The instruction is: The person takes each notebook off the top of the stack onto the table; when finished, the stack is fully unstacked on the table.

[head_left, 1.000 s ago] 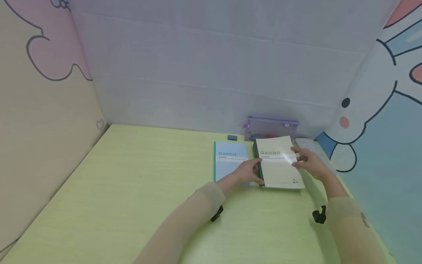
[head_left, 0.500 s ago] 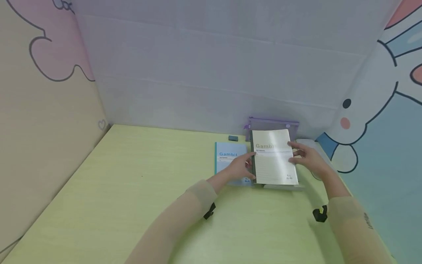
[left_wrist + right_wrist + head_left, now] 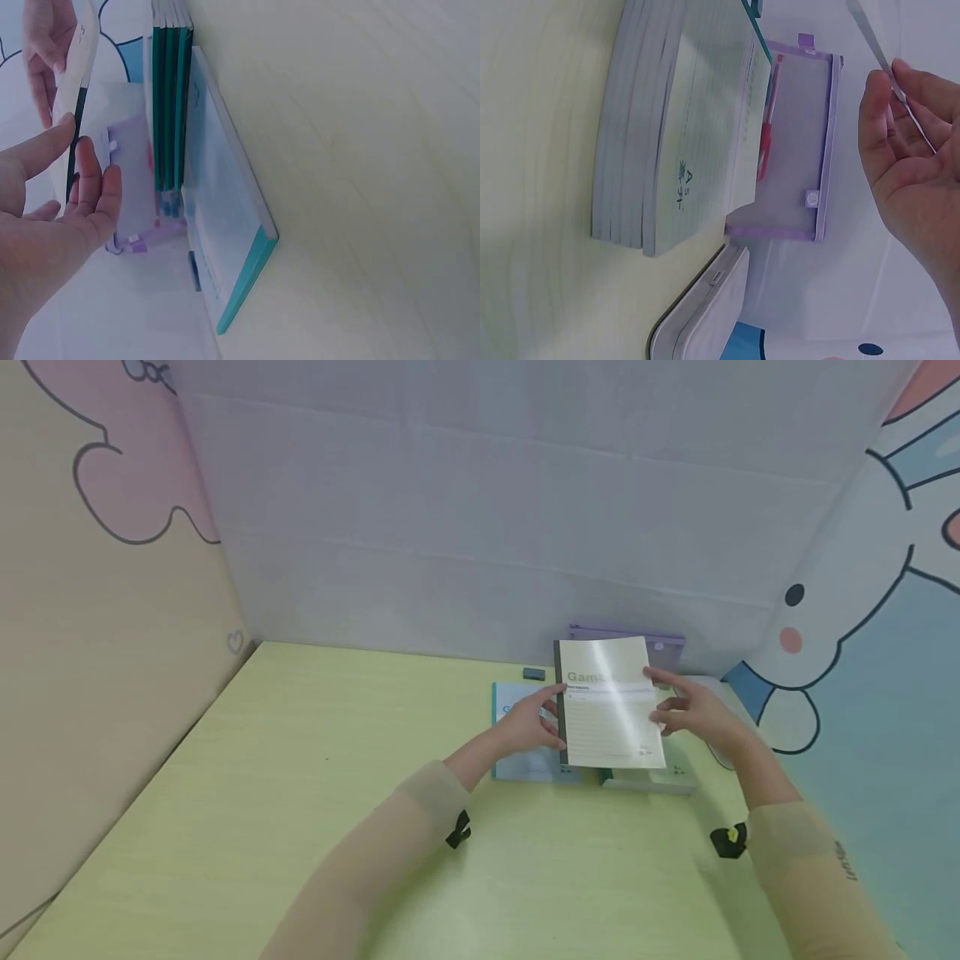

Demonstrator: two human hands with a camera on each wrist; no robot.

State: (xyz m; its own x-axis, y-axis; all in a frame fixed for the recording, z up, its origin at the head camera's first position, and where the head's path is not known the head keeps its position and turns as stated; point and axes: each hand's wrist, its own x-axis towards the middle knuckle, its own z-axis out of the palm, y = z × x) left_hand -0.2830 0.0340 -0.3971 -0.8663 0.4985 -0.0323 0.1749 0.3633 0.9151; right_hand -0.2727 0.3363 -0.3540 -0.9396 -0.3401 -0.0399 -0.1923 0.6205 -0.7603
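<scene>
The worktop (image 3: 300,793) is pale green, walled on three sides by panels. The landmark is the stack (image 3: 652,775) of cream notebooks lying near the back right corner.

Just above that stack a cream notebook (image 3: 609,703) is held clear of the pile, cover up and tilted toward the person. The left hand (image 3: 528,727) grasps its dark spine edge, fingers mostly straight along it and thumb on the cover. The right hand (image 3: 693,714) pinches the opposite edge, thumb on top, fingers underneath. In the right wrist view the cover edge sits between thumb and fingertips.

Left of the stack, touching or nearly touching it, lies a blue notebook (image 3: 525,752), partly hidden by the left hand. Behind the stack a purple pouch (image 3: 660,643) leans against the back wall with a red pen (image 3: 768,127) inside. Right of the stack lies a white case (image 3: 701,311). A small dark eraser (image 3: 534,674) sits behind the blue notebook.

To my eye, carrying the notebook well means keeping both edges gripped evenly so it stays flat and does not flop open, and lifting it high enough to pass over the blue notebook's edge.

Room is tight to the right and behind the stack, where walls, pouch and case crowd in. To the left of the blue notebook and toward the person, the worktop is wide and open.
</scene>
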